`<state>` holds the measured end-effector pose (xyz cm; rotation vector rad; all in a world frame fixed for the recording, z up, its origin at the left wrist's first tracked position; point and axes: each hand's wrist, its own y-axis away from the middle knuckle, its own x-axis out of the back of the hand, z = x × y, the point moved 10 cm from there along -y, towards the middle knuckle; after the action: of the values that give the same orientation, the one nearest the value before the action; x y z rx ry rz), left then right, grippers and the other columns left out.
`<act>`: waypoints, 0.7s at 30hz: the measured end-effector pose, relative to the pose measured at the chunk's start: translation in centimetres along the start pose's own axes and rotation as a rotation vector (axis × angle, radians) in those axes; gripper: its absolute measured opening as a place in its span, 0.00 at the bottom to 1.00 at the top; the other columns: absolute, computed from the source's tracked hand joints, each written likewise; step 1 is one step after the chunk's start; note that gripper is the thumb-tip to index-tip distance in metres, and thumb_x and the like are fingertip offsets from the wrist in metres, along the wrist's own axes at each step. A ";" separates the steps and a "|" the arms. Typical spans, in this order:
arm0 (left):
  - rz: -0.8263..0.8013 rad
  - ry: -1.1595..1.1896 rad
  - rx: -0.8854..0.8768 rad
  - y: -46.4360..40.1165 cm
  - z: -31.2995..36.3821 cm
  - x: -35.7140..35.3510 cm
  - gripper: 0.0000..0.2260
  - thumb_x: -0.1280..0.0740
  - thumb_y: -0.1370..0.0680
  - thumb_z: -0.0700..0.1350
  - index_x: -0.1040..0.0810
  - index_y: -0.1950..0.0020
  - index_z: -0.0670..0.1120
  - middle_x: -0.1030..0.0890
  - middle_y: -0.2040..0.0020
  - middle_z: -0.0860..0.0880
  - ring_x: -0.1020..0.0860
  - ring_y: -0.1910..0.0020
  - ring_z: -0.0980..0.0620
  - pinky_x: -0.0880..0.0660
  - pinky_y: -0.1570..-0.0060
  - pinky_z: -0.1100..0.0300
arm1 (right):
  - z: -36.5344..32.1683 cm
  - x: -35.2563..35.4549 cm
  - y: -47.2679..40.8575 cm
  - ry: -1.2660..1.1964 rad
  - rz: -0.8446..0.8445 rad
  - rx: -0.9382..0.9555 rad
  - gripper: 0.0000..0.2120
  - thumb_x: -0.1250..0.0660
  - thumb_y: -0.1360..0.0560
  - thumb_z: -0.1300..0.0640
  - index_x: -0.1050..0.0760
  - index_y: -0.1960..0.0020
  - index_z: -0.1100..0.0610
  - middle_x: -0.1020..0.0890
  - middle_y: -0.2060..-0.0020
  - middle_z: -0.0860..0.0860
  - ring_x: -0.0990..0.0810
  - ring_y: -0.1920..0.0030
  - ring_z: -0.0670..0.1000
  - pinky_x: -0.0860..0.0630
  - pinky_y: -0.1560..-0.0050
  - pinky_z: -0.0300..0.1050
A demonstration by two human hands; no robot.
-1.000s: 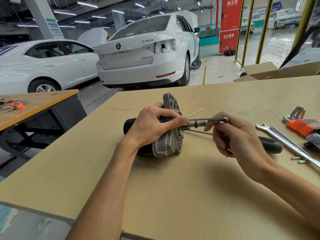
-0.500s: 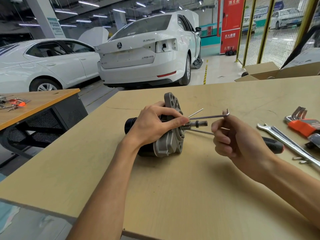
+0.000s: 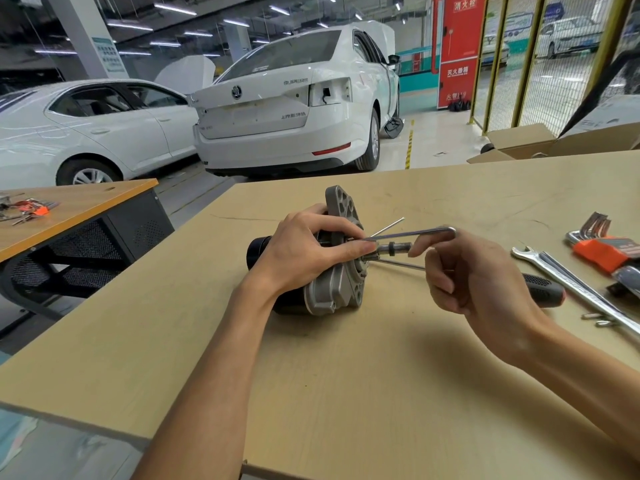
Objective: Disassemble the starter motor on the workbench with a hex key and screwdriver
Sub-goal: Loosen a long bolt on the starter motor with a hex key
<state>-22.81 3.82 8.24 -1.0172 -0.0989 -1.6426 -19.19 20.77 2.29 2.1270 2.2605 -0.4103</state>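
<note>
The grey cast-aluminium starter motor (image 3: 332,271) with its black cylindrical body lies on its side mid-workbench (image 3: 346,393). The left hand (image 3: 304,254) wraps over it, fingers curled, fingertips pressing its flange beside the protruding shaft. The right hand (image 3: 485,282) pinches the bent end of a silver L-shaped hex key (image 3: 412,233), long arm reaching the flange. Keep the key seated square, brace the motor firmly, and turn in short arcs so it won't slip.

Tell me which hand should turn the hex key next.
Right. The right hand already holds the hex key near its bend, its long arm reaching the starter motor face. The left hand grips the motor, steadying it.
</note>
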 end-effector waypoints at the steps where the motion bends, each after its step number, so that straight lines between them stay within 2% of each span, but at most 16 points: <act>1: 0.001 0.000 -0.002 0.0 0.0 0.0 0.04 0.24 0.30 0.58 0.15 0.57 0.62 0.19 0.52 0.53 0.21 0.49 0.55 0.24 0.46 0.45 | -0.2 0.1 0.0 0.028 0.010 0.023 0.18 0.49 0.22 0.64 0.22 0.60 0.59 0.36 0.78 0.51 0.39 0.79 0.49 0.43 0.78 0.36; 3: -0.002 -0.002 -0.003 0.0 -0.1 -0.1 0.05 0.23 0.30 0.56 0.14 0.56 0.60 0.19 0.52 0.54 0.21 0.49 0.55 0.24 0.46 0.46 | -0.4 0.2 0.1 0.061 0.022 0.046 0.18 0.49 0.22 0.66 0.22 0.60 0.59 0.36 0.78 0.52 0.39 0.79 0.49 0.42 0.78 0.34; 9: -0.019 0.015 0.005 0.1 0.1 -0.2 0.14 0.30 0.32 0.64 0.14 0.55 0.58 0.20 0.51 0.55 0.21 0.48 0.56 0.23 0.45 0.46 | -0.7 0.1 0.2 0.098 0.017 0.090 0.19 0.48 0.19 0.66 0.20 0.59 0.58 0.35 0.78 0.51 0.39 0.79 0.48 0.40 0.78 0.33; 12: -0.011 0.012 0.015 0.1 -0.1 -0.1 0.13 0.30 0.31 0.63 0.14 0.55 0.57 0.20 0.51 0.54 0.21 0.49 0.55 0.24 0.44 0.46 | 0.2 0.9 -0.1 0.059 0.081 0.007 0.15 0.45 0.18 0.62 0.20 0.52 0.55 0.34 0.77 0.49 0.38 0.78 0.48 0.40 0.79 0.35; 14: -0.004 0.009 0.008 0.1 0.0 -0.1 0.12 0.30 0.31 0.63 0.14 0.55 0.58 0.19 0.51 0.54 0.21 0.48 0.55 0.24 0.44 0.46 | 1.0 1.6 -0.4 0.005 0.132 -0.077 0.12 0.44 0.18 0.59 0.22 0.50 0.57 0.35 0.77 0.49 0.38 0.79 0.48 0.40 0.79 0.36; 18: -0.003 0.014 0.001 0.1 0.1 -0.1 0.10 0.29 0.30 0.62 0.15 0.56 0.60 0.19 0.51 0.52 0.21 0.48 0.55 0.23 0.45 0.46 | 2.3 0.9 -0.5 -0.112 0.065 -0.205 0.21 0.45 0.16 0.49 0.26 0.61 0.59 0.37 0.77 0.49 0.40 0.80 0.47 0.44 0.80 0.37; 21: -0.006 0.024 -0.002 0.1 0.1 -0.1 0.09 0.29 0.31 0.61 0.14 0.56 0.59 0.19 0.51 0.53 0.21 0.49 0.55 0.23 0.45 0.46 | 2.3 0.1 -0.4 -0.193 0.004 -0.229 0.27 0.48 0.16 0.46 0.27 0.68 0.58 0.37 0.78 0.49 0.41 0.80 0.47 0.45 0.79 0.36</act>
<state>-22.65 3.92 8.22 -0.9997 -0.0843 -1.6600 -20.01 20.36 0.12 1.8936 2.0853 -0.3234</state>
